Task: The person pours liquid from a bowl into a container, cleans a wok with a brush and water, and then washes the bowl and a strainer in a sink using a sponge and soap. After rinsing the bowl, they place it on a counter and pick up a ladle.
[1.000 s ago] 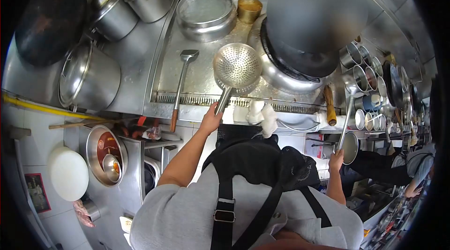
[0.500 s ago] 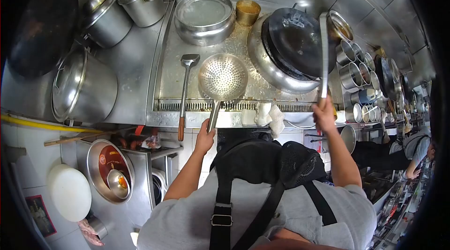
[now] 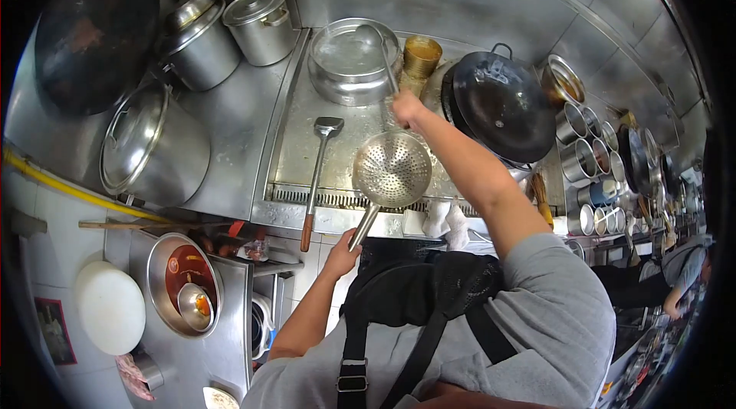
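Observation:
My left hand [image 3: 342, 254] is closed around the handle of a perforated metal strainer [image 3: 392, 170], whose round bowl lies over the steel stove top. Reaching across above the strainer, my right hand [image 3: 409, 108] grips a long-handled ladle [image 3: 390, 64]. The ladle's bowl is at the water in a wide metal pot [image 3: 345, 93] at the back. Left of the strainer, a wok spatula [image 3: 317, 171] with a wooden grip rests on the stove top. Beside my right forearm, a black wok [image 3: 506, 106] leans on the burner.
A brown container [image 3: 422, 56] stands beside the water pot. Lidded pots [image 3: 261, 29] and a large stockpot [image 3: 180, 156] occupy the left counter. White cloths [image 3: 456, 225] hang at the front edge, near a bamboo brush [image 3: 541, 202]. Lower left sits a basin [image 3: 217, 275] of red liquid. A co-worker [image 3: 682, 279] is at far right.
My right hand has swung left from beside the wok, bringing the ladle to the water pot. My left hand still holds the strainer. The camera view has shifted slightly.

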Action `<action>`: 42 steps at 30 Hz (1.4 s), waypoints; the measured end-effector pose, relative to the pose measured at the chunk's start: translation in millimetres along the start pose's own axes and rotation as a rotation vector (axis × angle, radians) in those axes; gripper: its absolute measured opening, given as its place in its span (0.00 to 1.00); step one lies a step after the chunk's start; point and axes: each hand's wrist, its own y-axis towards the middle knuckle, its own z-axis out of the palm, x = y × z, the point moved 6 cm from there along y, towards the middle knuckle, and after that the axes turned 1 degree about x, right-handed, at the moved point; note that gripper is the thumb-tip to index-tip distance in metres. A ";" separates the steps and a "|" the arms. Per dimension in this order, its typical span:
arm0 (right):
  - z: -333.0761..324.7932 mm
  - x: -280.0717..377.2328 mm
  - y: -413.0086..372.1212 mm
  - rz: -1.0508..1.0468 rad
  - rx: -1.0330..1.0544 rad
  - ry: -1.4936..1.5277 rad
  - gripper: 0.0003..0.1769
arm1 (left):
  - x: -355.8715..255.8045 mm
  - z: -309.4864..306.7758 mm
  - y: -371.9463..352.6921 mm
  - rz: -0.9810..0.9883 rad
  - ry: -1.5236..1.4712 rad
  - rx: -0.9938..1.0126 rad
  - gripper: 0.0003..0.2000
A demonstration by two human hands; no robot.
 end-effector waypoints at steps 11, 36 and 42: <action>-14.8 47.7 -52.4 0.441 0.683 1.677 0.06 | -14.8 2.2 -16.5 0.114 -0.022 -0.149 0.27; -241.1 -16.3 -262.0 0.046 -0.084 -0.172 0.42 | -60.7 62.8 56.3 0.007 -0.184 -0.042 0.27; -344.8 -107.2 -321.4 -0.063 -0.214 -0.382 0.41 | -77.0 93.5 69.0 -0.021 -0.307 -0.104 0.29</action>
